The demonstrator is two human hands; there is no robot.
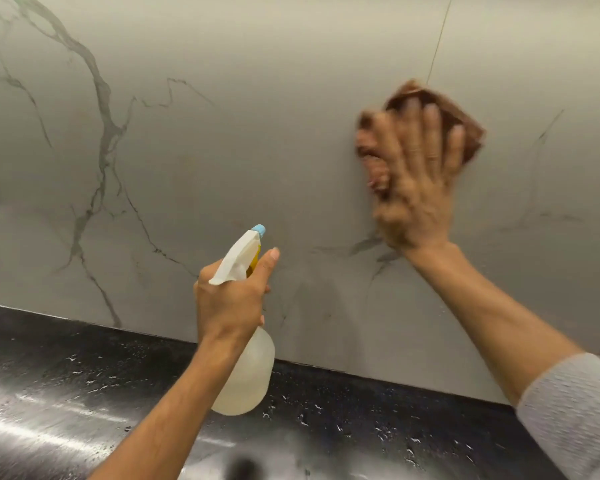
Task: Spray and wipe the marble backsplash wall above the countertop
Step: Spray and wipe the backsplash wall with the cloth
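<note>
Marble backsplash wall (257,133), grey with dark veins, rises from the far edge of the glossy black desk (84,368). Toward its right, the blurred right hand (416,188) presses a brown cloth (465,133) to the stone with fingers spread flat. Above the desk's far edge, the left hand (232,299) is curled round the neck of a pale spray bottle (246,375), blue nozzle toward the wall.

Left hand (232,299) raised, curled round spray bottle (246,375) neck, forefinger straight, right hand (416,181) blurred, fingers (430,133) spread flat on cloth (471,140)
</note>
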